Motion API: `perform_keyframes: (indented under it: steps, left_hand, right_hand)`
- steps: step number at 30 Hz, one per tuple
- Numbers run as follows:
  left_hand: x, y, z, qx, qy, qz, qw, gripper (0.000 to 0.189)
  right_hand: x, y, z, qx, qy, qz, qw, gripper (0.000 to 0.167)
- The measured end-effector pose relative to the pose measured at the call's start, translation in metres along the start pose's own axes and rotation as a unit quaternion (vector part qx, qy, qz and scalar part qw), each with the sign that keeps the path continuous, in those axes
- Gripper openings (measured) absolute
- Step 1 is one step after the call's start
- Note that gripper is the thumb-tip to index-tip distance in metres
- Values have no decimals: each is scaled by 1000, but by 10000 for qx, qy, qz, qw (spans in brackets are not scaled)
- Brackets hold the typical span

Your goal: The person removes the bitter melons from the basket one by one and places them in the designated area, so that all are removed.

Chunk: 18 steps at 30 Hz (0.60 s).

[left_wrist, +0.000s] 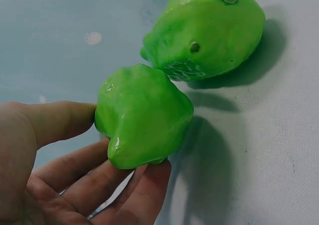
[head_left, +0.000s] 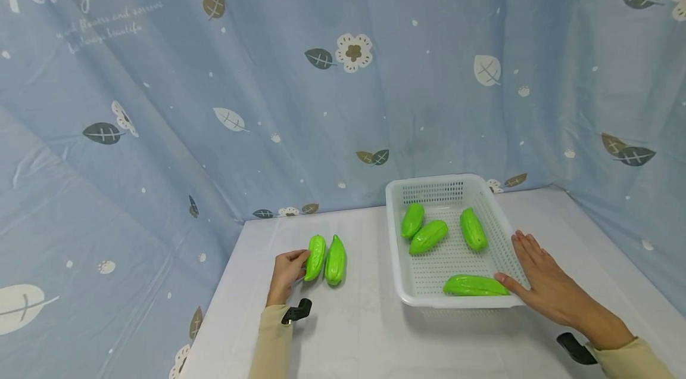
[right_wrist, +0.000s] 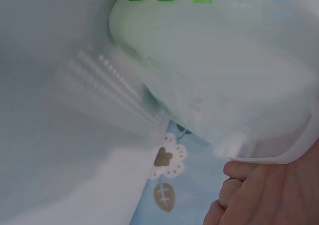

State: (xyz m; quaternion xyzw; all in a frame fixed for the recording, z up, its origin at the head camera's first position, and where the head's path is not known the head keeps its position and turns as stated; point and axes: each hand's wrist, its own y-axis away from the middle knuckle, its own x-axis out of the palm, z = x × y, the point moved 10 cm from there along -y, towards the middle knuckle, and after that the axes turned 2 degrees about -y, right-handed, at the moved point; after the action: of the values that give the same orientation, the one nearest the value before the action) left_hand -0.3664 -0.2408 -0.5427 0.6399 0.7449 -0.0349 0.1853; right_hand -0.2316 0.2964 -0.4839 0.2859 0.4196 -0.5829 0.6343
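Note:
My left hand (head_left: 287, 275) pinches a bright green, ridged gourd-like vegetable (head_left: 315, 258) between thumb and fingers at the left of the table. In the left wrist view, the thumb presses one side of this vegetable (left_wrist: 144, 118) and the fingers lie under it. Just to its right lies a second green vegetable (head_left: 335, 260) with a pointed tip. My right hand (head_left: 554, 289) rests along the right side of a white plastic basket (head_left: 399, 272), fingers straight, thumb at the rim's near right corner. In the right wrist view, fingers (right_wrist: 241, 170) touch the basket's rim from outside.
Several similar vegetables (head_left: 474, 230) lie inside the basket, one of them (head_left: 474, 285) along its near wall. The basket stands on a white-covered table (head_left: 364, 331). A blue curtain (head_left: 418, 105) printed with leaves and flowers hangs behind and to both sides.

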Motion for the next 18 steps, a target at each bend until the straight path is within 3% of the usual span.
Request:
perform_keyframes:
  steps: [9, 18]
  left_hand:
    - [0, -4, 2, -22, -268, -59, 9996, 39]
    - [2, -5, 7, -107, -127, -57, 9998, 38]
  right_hand:
    - [0, 0, 0, -9, 28, -13, 10000, 98]
    - [0, 0, -1, -10, 26, 3, 10000, 98]
